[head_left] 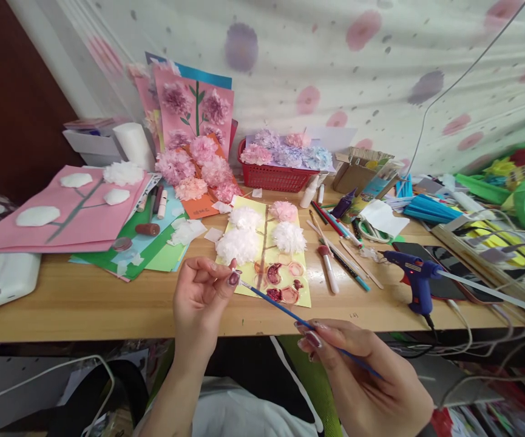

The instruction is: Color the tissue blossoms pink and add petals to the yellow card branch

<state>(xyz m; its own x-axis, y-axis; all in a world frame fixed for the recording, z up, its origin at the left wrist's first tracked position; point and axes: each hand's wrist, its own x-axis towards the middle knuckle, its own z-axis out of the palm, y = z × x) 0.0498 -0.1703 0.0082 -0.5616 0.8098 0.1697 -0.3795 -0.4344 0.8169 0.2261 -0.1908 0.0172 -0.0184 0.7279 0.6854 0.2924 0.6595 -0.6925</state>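
Note:
My right hand [362, 370] grips a thin blue paintbrush [274, 301] by its handle, near the table's front edge. Its tip points up and left to my left hand [201, 297], whose thumb and forefinger pinch the bristle end. Just beyond both hands lies a yellow card [308, 294] bearing white and pink tissue flowers [239, 243] along a brown stem, with reddish painted circles on its lower part.
A blue glue gun [414, 273] stands at the right with cables around it. Pens and sticks [335, 243] lie beside the card. A red basket [274, 176] of paper flowers is at the back, and pink flower cards [66, 212] lie left.

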